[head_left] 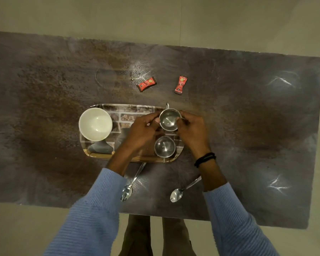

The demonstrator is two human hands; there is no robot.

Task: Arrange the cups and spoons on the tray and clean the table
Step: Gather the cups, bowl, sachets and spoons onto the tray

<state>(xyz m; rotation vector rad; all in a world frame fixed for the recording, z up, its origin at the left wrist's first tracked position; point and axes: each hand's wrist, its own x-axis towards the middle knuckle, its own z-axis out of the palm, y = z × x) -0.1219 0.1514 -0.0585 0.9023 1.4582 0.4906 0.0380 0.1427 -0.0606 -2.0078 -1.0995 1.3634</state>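
Note:
A brick-patterned tray (126,112) lies at the table's middle. On its right side stand two steel cups. My left hand (143,130) and my right hand (191,129) both grip the rim of the far steel cup (168,120), one on each side. The near steel cup (164,146) stands just below it, untouched. A white bowl (95,124) sits on the tray's left end. Two steel spoons lie on the table in front of the tray: the left spoon (128,188) and the right spoon (179,192).
Two red sachets, the left sachet (146,84) and the right sachet (181,85), lie on the dark table (257,117) beyond the tray. Small drops and a pale smear (137,73) mark the surface near them. The table's near edge runs just below the spoons.

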